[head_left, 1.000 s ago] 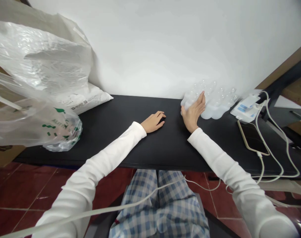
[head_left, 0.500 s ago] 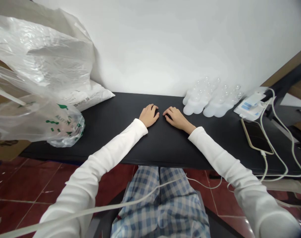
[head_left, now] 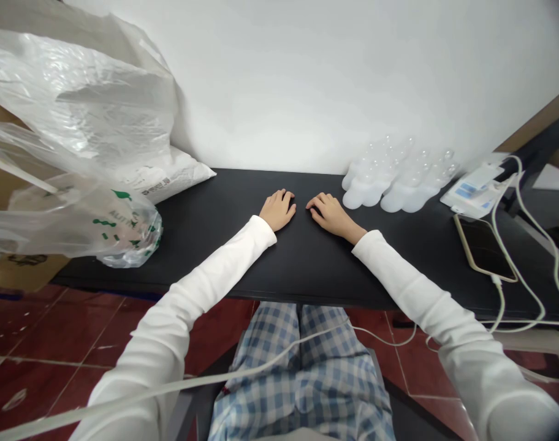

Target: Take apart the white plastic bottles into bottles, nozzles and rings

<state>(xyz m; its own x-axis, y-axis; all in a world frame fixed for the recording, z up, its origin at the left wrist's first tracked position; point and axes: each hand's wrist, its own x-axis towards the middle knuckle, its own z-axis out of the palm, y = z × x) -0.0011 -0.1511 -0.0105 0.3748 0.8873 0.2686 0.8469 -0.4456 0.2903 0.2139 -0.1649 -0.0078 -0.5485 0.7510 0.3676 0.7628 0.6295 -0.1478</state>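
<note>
My left hand (head_left: pixel 277 211) rests palm down on the black table (head_left: pixel 302 263), its fingers loosely apart and nothing in them. Just to its right lies my right hand (head_left: pixel 331 214), also palm down with fingers a little curled and holding nothing. A small gap separates the two hands. Beyond my right hand, against the wall, stand translucent white cloud-shaped pieces (head_left: pixel 365 188) topped with several clear round bulbs. A second such piece (head_left: pixel 406 193) is beside it. Neither hand touches them.
At the left are a large white plastic bag (head_left: pixel 109 92) and a clear bag with green print (head_left: pixel 123 233). On the right, a phone (head_left: pixel 484 248) is plugged into a white cable (head_left: pixel 500 300), near a blue-and-white packet (head_left: pixel 472 190). A pale cord (head_left: pixel 243 370) crosses over my lap.
The view has shifted slightly, so the bags and the items on the right appear a little further right. Both hands stay in place on the table.
</note>
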